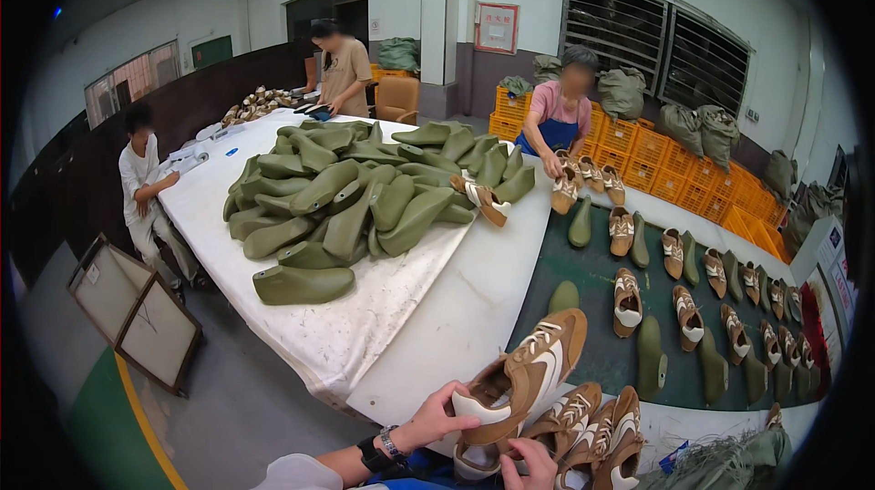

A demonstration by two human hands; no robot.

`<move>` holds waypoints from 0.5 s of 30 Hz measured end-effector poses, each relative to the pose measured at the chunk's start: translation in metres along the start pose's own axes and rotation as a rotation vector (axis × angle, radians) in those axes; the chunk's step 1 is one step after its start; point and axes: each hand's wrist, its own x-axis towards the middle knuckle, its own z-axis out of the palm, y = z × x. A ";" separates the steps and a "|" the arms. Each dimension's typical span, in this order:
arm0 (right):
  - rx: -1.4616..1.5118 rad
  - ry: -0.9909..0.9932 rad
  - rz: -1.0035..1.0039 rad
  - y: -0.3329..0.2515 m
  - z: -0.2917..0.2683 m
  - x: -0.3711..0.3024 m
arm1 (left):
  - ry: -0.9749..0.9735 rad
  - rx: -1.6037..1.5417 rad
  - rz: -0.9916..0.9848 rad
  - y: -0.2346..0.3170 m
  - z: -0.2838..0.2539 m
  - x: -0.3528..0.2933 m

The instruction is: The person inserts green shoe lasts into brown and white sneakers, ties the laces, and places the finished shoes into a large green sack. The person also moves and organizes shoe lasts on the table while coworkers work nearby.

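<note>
My left hand (436, 421) grips a brown suede sneaker (533, 371) by its white heel, with the toe pointing up and away. White stripes and laces show on it. My right hand (531, 465) is low beside it, fingers curled; what they hold, if anything, is hidden. Below the raised sneaker, between my hands, the heel of a second sneaker (476, 461) shows. Several more brown sneakers (615, 444) stand together to the right of my hands. An olive-green shoe last (564, 297) lies just beyond the raised toe, partly covered by it.
A large heap of olive shoe lasts (319, 185) covers the white table (337, 335). On the right, a green belt (583, 257) carries sneakers and lasts in rows. A co-worker in a blue apron (547, 136) handles sneakers across it. Two other people stand farther off. Orange crates (670, 162) line the wall.
</note>
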 end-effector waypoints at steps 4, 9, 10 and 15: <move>-0.033 0.003 -0.026 -0.006 -0.006 0.003 | 0.079 0.107 -0.039 0.012 -0.007 0.009; 0.041 0.016 0.064 -0.001 -0.016 -0.004 | 0.078 0.296 0.012 0.029 -0.018 0.059; 0.047 0.016 0.068 0.001 -0.018 -0.006 | 0.072 0.363 0.005 0.029 -0.019 0.077; -0.003 0.114 0.064 0.016 -0.034 -0.014 | -0.031 0.626 0.012 0.004 -0.017 0.213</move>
